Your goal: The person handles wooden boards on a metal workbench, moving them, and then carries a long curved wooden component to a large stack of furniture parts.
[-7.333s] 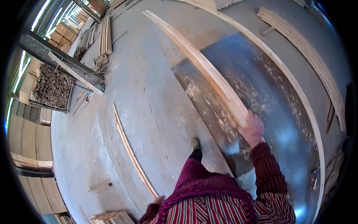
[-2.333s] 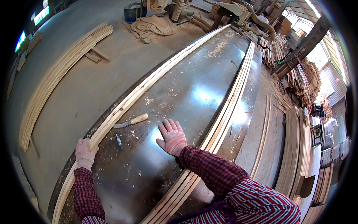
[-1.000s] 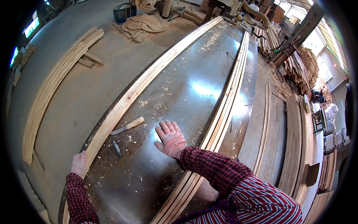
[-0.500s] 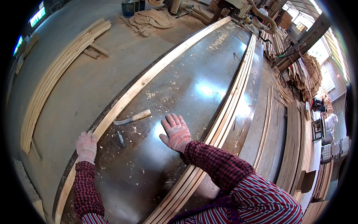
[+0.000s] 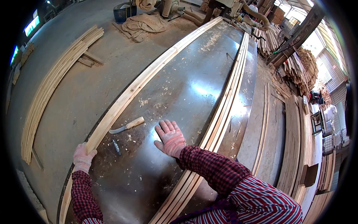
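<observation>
A long pale wooden strip (image 5: pixel 128 93) lies along the left edge of the dark metal-topped table (image 5: pixel 179 97). My left hand (image 5: pixel 83 157), in a pinkish work glove, is closed round the strip near its close end, thumb on the table side. The gloved right hand (image 5: pixel 170 139) has its fingers spread, palm toward the metal top, with nothing in it. Between the hands lie a curved knife with a wooden handle (image 5: pixel 128 125) and a small, slim bluish object (image 5: pixel 116 147). Under my right forearm runs a bundle of several strips (image 5: pixel 223 108).
More strips (image 5: pixel 56 86) are stacked on the floor at left. Boards (image 5: pixel 292 145) lie piled at right. A machine with a hose (image 5: pixel 257 20) stands at the far end, near a dark blue bucket (image 5: pixel 125 12) and a crumpled sack (image 5: pixel 145 24). Shavings dot the table.
The strip under my left hand has rolled slightly, showing more of its side, and the hand's grip has shifted round it. The view has moved a little; my right hand keeps its spread pose.
</observation>
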`<control>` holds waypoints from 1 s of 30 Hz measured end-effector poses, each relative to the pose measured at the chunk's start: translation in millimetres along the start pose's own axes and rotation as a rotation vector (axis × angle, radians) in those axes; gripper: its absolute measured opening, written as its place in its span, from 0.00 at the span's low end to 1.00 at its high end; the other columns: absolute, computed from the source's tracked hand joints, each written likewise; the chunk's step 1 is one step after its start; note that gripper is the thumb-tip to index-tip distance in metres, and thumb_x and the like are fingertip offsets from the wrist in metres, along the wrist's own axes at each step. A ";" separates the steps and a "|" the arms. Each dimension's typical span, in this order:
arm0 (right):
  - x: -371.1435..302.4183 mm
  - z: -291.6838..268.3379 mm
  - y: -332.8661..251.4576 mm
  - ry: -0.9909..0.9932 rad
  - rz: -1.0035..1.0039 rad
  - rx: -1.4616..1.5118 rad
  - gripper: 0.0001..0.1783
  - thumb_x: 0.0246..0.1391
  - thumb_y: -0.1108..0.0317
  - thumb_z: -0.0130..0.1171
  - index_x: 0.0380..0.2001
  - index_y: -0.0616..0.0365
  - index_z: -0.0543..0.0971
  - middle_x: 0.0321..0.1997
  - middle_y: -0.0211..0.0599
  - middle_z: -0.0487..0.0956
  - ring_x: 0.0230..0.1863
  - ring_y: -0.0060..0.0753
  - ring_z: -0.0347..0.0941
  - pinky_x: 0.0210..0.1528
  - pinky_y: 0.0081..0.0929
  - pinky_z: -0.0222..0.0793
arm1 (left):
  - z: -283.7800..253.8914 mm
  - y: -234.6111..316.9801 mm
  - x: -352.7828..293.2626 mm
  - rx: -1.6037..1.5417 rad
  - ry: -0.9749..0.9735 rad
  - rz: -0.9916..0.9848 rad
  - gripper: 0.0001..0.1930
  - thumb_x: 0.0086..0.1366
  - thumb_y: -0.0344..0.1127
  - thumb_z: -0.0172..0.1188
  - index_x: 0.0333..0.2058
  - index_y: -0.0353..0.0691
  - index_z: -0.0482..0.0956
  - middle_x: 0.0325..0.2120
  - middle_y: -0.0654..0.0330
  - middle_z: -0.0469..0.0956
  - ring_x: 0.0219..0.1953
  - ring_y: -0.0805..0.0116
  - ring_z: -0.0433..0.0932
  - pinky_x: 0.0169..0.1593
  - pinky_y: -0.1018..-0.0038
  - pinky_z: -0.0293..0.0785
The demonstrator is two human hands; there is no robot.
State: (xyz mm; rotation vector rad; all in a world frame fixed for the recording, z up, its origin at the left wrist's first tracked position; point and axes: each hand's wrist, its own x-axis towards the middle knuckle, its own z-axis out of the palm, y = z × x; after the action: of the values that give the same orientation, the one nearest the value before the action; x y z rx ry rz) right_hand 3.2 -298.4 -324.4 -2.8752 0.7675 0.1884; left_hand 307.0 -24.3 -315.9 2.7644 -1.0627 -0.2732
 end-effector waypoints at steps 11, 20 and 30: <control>-1.8 15.9 1.2 0.153 -0.027 0.050 0.36 0.56 0.44 0.49 0.62 0.57 0.65 0.69 0.48 0.60 0.71 0.51 0.50 0.71 0.50 0.42 | -10.1 -10.8 -6.8 0.088 0.022 0.053 0.34 0.48 0.48 0.69 0.49 0.31 0.73 0.42 0.47 0.74 0.48 0.47 0.72 0.53 0.58 0.69; -1.0 2.9 9.1 0.012 0.001 0.001 0.38 0.60 0.41 0.43 0.65 0.55 0.61 0.72 0.45 0.55 0.74 0.46 0.45 0.73 0.47 0.35 | -9.1 -0.3 4.0 0.082 0.025 0.061 0.35 0.51 0.50 0.66 0.53 0.32 0.71 0.45 0.46 0.73 0.50 0.47 0.71 0.55 0.59 0.68; -5.9 36.2 13.6 0.388 -0.218 -0.096 0.32 0.56 0.55 0.55 0.61 0.58 0.67 0.65 0.52 0.65 0.69 0.53 0.55 0.70 0.47 0.49 | -39.2 24.5 -28.1 0.009 -0.041 0.098 0.23 0.59 0.54 0.59 0.42 0.40 0.78 0.39 0.51 0.76 0.47 0.51 0.74 0.51 0.56 0.72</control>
State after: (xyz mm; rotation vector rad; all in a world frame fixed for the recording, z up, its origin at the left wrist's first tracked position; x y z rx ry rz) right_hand -11.6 -300.5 -360.5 -3.0993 0.5005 -0.3789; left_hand 279.7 -19.7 -269.4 2.7156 -1.2080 -0.3130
